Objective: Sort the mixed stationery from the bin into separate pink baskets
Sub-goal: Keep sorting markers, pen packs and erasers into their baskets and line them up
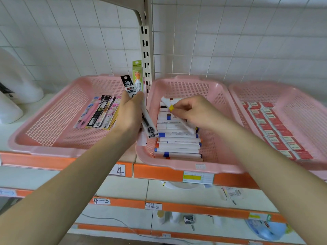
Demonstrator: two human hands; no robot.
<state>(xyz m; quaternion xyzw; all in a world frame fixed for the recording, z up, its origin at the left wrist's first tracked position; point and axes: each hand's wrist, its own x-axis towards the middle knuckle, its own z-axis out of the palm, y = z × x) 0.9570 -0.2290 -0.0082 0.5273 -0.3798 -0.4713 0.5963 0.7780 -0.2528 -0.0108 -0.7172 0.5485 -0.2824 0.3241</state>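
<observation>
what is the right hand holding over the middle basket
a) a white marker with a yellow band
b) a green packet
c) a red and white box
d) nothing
a: the right hand pinches a white marker with a yellow band above the middle basket, while the green packet is gripped by the left hand.
</observation>
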